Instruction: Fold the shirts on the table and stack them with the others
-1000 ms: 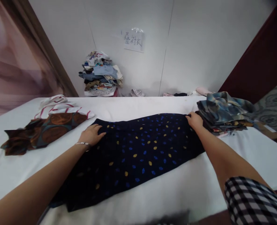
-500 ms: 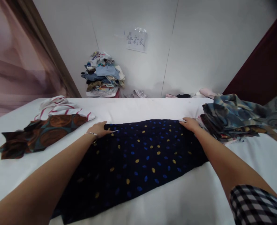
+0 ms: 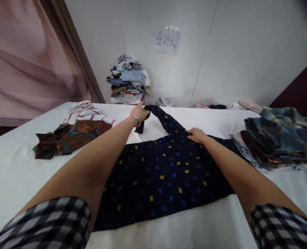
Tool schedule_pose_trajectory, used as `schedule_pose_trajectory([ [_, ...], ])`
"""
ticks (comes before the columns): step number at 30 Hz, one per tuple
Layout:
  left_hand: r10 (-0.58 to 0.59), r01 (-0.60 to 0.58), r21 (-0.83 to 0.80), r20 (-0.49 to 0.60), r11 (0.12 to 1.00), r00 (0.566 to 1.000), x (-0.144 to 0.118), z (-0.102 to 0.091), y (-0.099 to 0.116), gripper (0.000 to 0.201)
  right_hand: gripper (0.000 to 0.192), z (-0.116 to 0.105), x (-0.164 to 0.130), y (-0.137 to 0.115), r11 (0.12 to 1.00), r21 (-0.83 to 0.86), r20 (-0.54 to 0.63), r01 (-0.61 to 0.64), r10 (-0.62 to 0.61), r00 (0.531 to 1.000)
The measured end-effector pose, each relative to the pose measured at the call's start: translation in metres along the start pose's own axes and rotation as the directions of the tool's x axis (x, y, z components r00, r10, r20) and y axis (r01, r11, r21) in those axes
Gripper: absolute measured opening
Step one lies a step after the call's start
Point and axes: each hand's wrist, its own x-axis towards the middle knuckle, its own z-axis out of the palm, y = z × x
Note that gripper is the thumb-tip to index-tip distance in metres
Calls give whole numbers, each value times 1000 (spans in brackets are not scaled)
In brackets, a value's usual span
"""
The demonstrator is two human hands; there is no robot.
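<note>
A dark navy garment point(image 3: 163, 173) with blue and yellow spots lies spread on the white table point(image 3: 18, 180). My left hand point(image 3: 140, 113) reaches far across and grips the end of its sleeve, stretched out toward the back edge. A thin bracelet sits on that wrist. My right hand point(image 3: 198, 135) presses flat on the garment near where the sleeve joins the body. Both my arms wear checked sleeves.
A brown patterned cloth point(image 3: 70, 138) and a red-striped white one point(image 3: 83, 112) lie at the left. A stack of folded patterned clothes point(image 3: 280, 138) sits at the right. A pile of clothes point(image 3: 128, 79) stands against the back wall under a paper sign point(image 3: 165, 41).
My left hand left the garment's left edge, took the sleeve and pulled it out toward the back. My right hand slid left along the top edge. The view shifted left.
</note>
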Motion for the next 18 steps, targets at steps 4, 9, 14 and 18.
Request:
schedule_pose_trajectory([
  [4, -60, 50, 47, 245, 998, 968, -38, 14, -12, 61, 30, -9, 9, 1, 978, 0, -131, -209, 207, 969],
  [9, -88, -51, 267, 483, 962, 871, -98, 5, -68, 47, 39, -20, 9, 4, 956, 27, -282, -294, 289, 915],
  [14, -207, 20, 386, 450, 922, 869, -118, -9, -107, 40, 29, 1, -8, -53, 921, 84, -223, 381, -356, 908],
  [18, -294, 112, 393, 443, 913, 847, -117, -15, -117, 47, 34, 24, -21, -101, 863, 101, -2, 495, -497, 868],
])
